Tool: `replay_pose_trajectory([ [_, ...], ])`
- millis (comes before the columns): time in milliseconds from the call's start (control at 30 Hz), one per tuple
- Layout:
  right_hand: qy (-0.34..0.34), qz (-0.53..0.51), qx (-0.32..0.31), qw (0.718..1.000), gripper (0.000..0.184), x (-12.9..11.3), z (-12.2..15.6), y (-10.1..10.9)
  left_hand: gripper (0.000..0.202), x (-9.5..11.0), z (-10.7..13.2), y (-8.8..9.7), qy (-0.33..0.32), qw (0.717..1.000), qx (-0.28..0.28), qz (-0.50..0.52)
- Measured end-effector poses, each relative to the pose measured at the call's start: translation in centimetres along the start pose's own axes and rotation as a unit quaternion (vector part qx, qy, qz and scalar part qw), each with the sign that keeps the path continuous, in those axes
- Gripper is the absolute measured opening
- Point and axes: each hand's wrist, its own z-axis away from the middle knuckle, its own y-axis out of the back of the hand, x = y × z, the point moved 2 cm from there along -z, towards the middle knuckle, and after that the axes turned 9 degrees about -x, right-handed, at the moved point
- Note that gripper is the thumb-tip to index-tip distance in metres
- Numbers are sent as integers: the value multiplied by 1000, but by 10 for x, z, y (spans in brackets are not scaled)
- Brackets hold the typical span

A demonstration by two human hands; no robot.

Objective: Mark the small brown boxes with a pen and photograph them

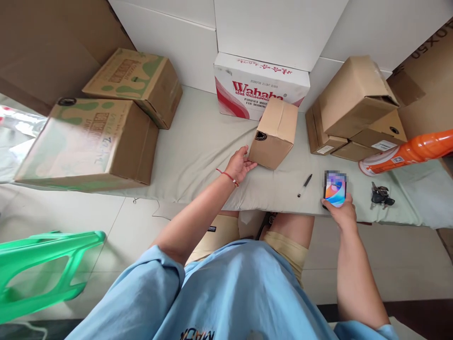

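A small plain brown cardboard box (273, 150) sits near the middle of the cloth-covered surface, with a dark hole in its side. My left hand (239, 165), a red cord at its wrist, is at the box's lower left corner. Its fingertips touch or nearly touch the bottom edge, thumb and fingers apart, not wrapped around the box. On the right, near the front edge, my right hand (342, 212) grips a smartphone (335, 189) by its lower end. The phone's screen is lit and partly blurred. A marker pen (305, 185) lies between box and phone.
Behind the box stands a white-and-red Wahaha water carton (226, 89). Two printed cartons (132, 146) are at left; several brown boxes (354, 101) are stacked at right. An orange bottle (410, 150) and keys (381, 194) lie nearby. A green stool (67, 274) stands on the floor.
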Motion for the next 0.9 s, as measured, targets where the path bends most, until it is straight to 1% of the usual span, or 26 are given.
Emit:
replay_pose_trajectory([
  [33,-15,24,0,1000,109,-8,1,5,22,0,-1,1,1,1000,1,0],
  [67,-16,36,14,999,103,-20,3,10,22,-1,-2,2,3,1000,2,-1],
  [100,1,29,32,999,97,-35,6,14,21,-1,-3,3,5,1000,2,-3],
  [133,37,-2,48,998,91,-54,10,17,21,-2,-4,3,8,1000,2,-5],
  [167,81,-56,46,994,87,-76,13,19,21,-2,-4,3,10,1000,1,-8],
  [200,130,-136,16,982,83,-100,16,18,21,-2,-5,2,12,1000,-1,-12],
  [233,167,-242,-47,955,80,-125,18,14,21,-3,-6,1,14,1000,-5,-18],
  [267,176,-348,-126,912,76,-150,19,8,22,-4,-5,0,16,1000,-11,-23],
  [300,167,-432,-194,864,73,-174,21,2,23,-5,-4,-2,18,999,-18,-30],
  [333,147,-492,-236,825,70,-196,22,-5,24,-7,-2,-4,20,999,-25,-36],
  [367,124,-534,-258,796,67,-214,23,-12,26,-8,0,-5,20,999,-31,-40],
  [400,106,-565,-265,774,62,-230,25,-19,29,-8,4,-6,16,998,-36,-44],
  [433,94,-585,-269,760,56,-242,28,-25,31,-8,8,-6,8,998,-39,-46],
  [500,82,-602,-303,734,46,-258,37,-39,36,-6,18,-4,-21,998,-42,-45],
  [567,66,-595,-371,710,40,-265,49,-52,38,0,26,2,-50,997,-42,-42],
  [600,53,-589,-395,703,39,-265,53,-57,37,3,29,6,-59,997,-42,-40],
  [633,37,-586,-401,704,38,-265,56,-59,35,7,32,11,-64,996,-42,-37],
  [667,22,-586,-389,710,39,-263,56,-60,34,11,34,17,-64,997,-40,-35],
  [733,2,-600,-335,727,40,-259,51,-56,31,17,35,29,-59,997,-32,-29],
  [800,-1,-614,-293,733,45,-257,44,-49,30,20,36,40,-53,998,-21,-24],
  [900,8,-612,-284,738,54,-257,38,-43,28,20,39,53,-41,999,-10,-16],
])
